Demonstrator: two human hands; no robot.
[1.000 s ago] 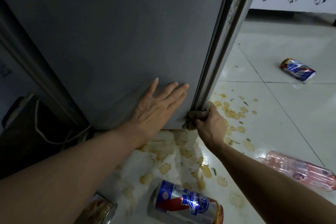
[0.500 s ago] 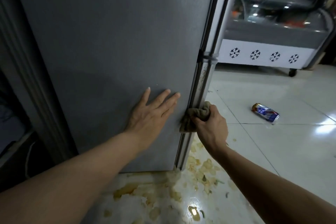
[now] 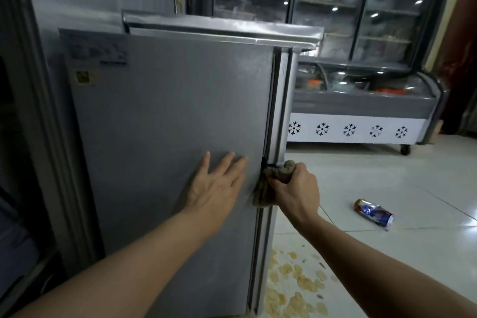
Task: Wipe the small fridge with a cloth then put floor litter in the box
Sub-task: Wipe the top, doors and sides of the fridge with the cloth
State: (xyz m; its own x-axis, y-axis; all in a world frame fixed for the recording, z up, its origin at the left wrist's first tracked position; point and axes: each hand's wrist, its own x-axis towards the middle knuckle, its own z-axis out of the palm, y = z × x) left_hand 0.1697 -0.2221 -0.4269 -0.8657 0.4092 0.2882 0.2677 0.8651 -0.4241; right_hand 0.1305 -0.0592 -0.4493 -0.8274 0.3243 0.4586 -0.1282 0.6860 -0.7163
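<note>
1. Nearest me, scattered food scraps (image 3: 296,289) lie on the floor (image 3: 387,183) at the foot of the small fridge (image 3: 167,137). They look thin and crumbly, so I judge they will need gathering, not pinching one by one.
2. My left hand (image 3: 216,183) lies flat on the grey side panel, fingers straight and spread, holding nothing; it looks to be bracing the cabinet.
3. My right hand (image 3: 296,188) grips the cloth (image 3: 268,183), bunched in a closed fist against the front corner seam, about midway up the fridge. The cloth is soft and limp, with a tail hanging below the fist. I judge it best held wadded like this, so the pressure goes into the narrow groove.
4. The fridge panel looks smooth and hard, probably slippery under a damp cloth.
5. Farther out, a dented can (image 3: 374,213) lies on its side on the tiles, well apart from the fridge. It should be light and easily crushed; I would take it around the body.
6. Beyond stands a display freezer (image 3: 361,121). The box is nowhere in view.
</note>
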